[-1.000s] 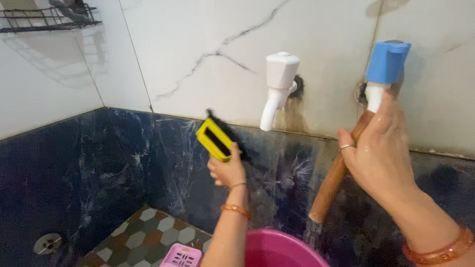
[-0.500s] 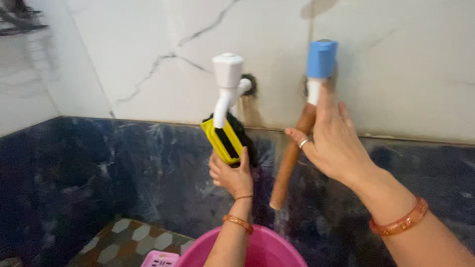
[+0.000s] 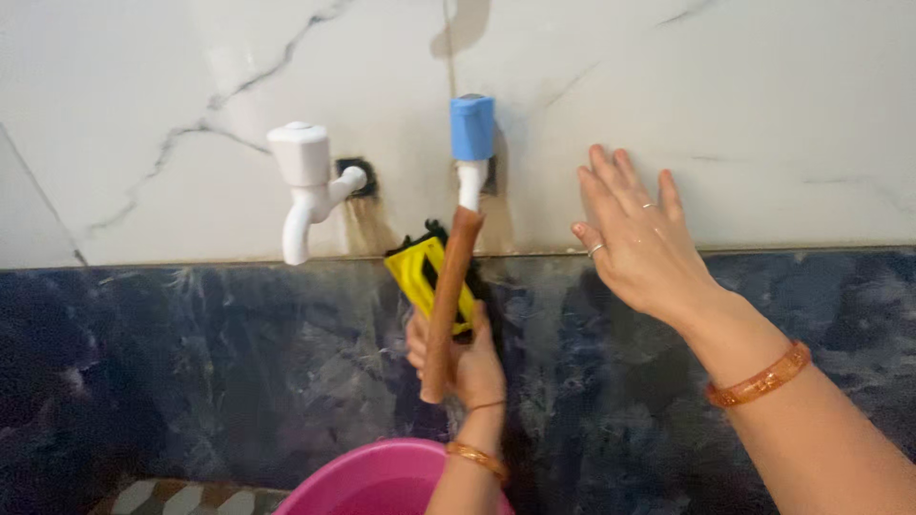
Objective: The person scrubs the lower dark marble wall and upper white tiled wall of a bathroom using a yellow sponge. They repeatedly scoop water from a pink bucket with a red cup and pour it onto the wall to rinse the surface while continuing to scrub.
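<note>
Upper wall [image 3: 763, 86]: glossy white marble-look tiles with thin grey veins, one vertical grout line, brown staining around the two fittings. Lower wall [image 3: 191, 353]: dark blue-black marbled tiles with pale streaks, meeting the white along a straight horizontal joint. Floor [image 3: 162, 498]: small hexagonal tiles, pale and brown, at bottom left. Light: even, soft.

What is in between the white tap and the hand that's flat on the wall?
In the head view, between the white tap and the right hand sits the blue-topped tap, with a brown hose hanging from it.
</note>
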